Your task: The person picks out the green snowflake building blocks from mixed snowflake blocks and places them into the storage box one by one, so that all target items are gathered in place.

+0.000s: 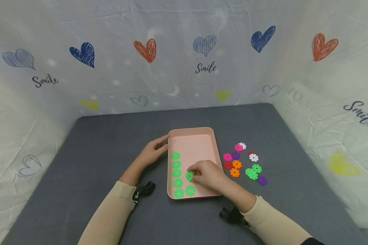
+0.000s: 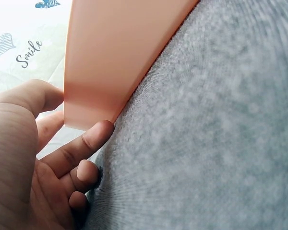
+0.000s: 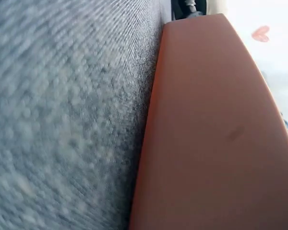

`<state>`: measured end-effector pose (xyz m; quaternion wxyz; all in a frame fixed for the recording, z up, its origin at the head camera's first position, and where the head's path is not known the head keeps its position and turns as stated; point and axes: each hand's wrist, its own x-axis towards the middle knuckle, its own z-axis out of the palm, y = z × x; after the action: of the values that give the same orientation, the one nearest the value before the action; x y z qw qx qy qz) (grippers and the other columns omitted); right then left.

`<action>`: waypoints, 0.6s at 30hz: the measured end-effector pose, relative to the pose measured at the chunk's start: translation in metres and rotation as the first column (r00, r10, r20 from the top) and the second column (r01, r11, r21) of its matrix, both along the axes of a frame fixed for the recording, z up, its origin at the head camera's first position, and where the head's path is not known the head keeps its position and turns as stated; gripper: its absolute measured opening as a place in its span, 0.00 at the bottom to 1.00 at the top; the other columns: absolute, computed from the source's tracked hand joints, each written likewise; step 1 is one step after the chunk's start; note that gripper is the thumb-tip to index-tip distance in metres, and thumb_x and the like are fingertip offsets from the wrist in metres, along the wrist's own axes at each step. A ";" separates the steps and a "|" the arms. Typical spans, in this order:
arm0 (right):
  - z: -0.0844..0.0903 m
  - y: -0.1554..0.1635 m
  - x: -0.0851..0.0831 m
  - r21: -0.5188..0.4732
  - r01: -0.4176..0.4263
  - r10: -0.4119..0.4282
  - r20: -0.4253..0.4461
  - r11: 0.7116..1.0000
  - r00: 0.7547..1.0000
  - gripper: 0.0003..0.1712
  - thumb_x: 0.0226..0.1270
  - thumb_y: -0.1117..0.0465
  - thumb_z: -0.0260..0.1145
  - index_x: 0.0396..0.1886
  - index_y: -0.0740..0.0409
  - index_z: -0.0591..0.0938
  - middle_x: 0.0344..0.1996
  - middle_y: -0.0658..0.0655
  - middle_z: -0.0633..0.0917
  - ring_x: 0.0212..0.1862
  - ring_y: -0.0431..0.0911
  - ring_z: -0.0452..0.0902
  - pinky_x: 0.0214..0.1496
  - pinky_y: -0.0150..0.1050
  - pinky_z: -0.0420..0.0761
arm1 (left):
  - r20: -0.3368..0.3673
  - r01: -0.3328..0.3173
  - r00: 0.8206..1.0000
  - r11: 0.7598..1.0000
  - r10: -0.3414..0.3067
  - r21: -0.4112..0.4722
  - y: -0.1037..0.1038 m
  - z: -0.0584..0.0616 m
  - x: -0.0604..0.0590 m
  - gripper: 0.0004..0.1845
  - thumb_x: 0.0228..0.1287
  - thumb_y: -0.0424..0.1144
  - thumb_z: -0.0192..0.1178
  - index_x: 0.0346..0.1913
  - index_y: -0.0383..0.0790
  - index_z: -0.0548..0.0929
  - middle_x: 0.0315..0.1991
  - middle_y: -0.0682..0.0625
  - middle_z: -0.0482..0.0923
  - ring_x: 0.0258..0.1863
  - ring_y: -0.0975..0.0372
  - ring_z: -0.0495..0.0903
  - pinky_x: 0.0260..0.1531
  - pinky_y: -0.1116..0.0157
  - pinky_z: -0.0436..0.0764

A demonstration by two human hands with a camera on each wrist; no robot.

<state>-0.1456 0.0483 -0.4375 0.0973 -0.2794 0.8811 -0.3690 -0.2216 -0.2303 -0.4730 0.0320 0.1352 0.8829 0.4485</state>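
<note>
A pink tray [image 1: 193,149] lies on the table with several green snowflake building discs [image 1: 178,183] in a column along its left side. Another green disc [image 1: 190,190] lies near the front edge, to the right of that column. Just behind it, my right hand [image 1: 210,175] pinches a green disc [image 1: 189,176] between thumb and fingers, close over the tray floor. My left hand [image 1: 151,153] rests its fingertips against the tray's left side, toward the back; the left wrist view shows fingers [image 2: 98,136] at the tray wall [image 2: 105,62]. The right wrist view catches only the tray's outer wall [image 3: 206,120].
Right of the tray lie loose discs: pink [image 1: 227,157], orange [image 1: 234,172], red [image 1: 228,165], purple [image 1: 262,180], white [image 1: 254,157] and green [image 1: 252,174], some overlapping. A grey cloth [image 1: 119,136] covers the table. A curtain printed with hearts [image 1: 171,81] hangs around it.
</note>
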 end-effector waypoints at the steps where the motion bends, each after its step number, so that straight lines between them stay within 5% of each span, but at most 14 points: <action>1: -0.001 0.000 0.000 0.011 0.004 -0.004 -0.006 1.000 1.000 0.14 0.59 0.70 0.76 0.47 0.61 0.91 0.30 0.46 0.85 0.32 0.38 0.77 0.39 0.35 0.78 | 0.000 -0.001 1.000 1.000 0.001 0.003 0.000 0.000 0.000 0.30 0.77 0.47 0.60 0.78 0.48 0.69 0.48 0.45 0.84 0.43 0.55 0.81 0.45 0.53 0.75; 13: -0.007 -0.001 0.000 0.081 -0.041 0.045 -0.046 0.996 0.998 0.11 0.59 0.70 0.75 0.43 0.60 0.90 0.28 0.48 0.78 0.32 0.42 0.72 0.40 0.39 0.75 | 0.001 -0.002 1.000 1.000 0.002 -0.009 0.001 0.000 -0.001 0.30 0.78 0.47 0.59 0.78 0.49 0.69 0.47 0.46 0.84 0.41 0.55 0.79 0.43 0.55 0.74; 18: 0.008 0.016 0.000 0.052 -0.043 0.048 -0.088 0.998 0.995 0.11 0.64 0.66 0.73 0.46 0.60 0.89 0.32 0.48 0.80 0.33 0.40 0.73 0.39 0.36 0.76 | 0.003 -0.004 1.000 1.000 0.004 0.003 -0.001 -0.001 0.000 0.30 0.78 0.47 0.60 0.78 0.49 0.69 0.48 0.45 0.84 0.42 0.55 0.79 0.44 0.54 0.75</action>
<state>-0.1461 0.0644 -0.4290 0.0732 -0.3131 0.8869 -0.3317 -0.2219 -0.2308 -0.4741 0.0323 0.1328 0.8825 0.4501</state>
